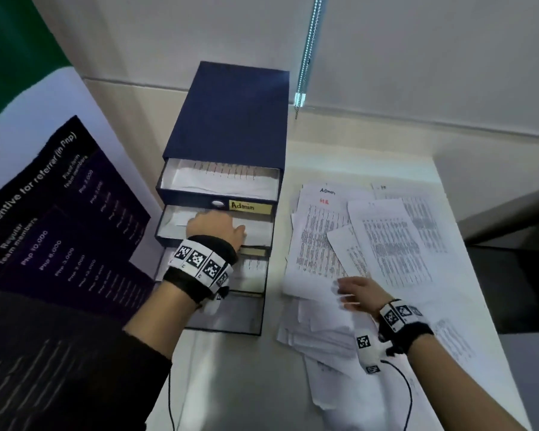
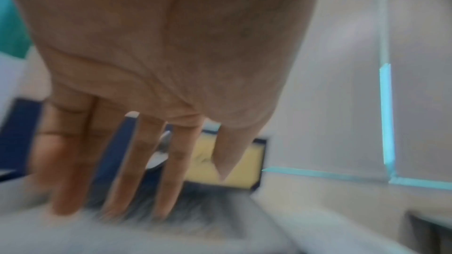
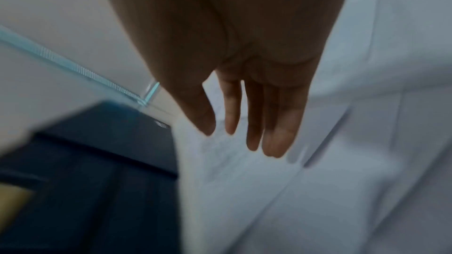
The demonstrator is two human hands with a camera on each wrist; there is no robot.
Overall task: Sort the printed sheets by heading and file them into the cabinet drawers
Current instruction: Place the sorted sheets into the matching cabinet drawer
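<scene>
A navy drawer cabinet [image 1: 231, 113] stands at the back of the desk with its drawers pulled out in steps. The top drawer [image 1: 221, 178], labelled "Admin" [image 1: 250, 207], holds printed sheets. My left hand [image 1: 213, 227] reaches into the second drawer [image 1: 255, 231], straight fingers [image 2: 127, 171] pressing on the paper there. To the right lies a loose pile of printed sheets [image 1: 361, 244], the back one headed "Admin" [image 1: 327, 191]. My right hand [image 1: 355, 290] lies flat on the pile's near part, fingers [image 3: 276, 132] straight, holding nothing.
A dark purple poster [image 1: 53, 219] leans at the left beside the cabinet. The white desk [image 1: 243, 384] ends at its right edge [image 1: 467, 244] with a dark gap beyond. A wall [image 1: 417, 57] rises right behind the cabinet. Cables [image 1: 408, 387] trail from both wristbands.
</scene>
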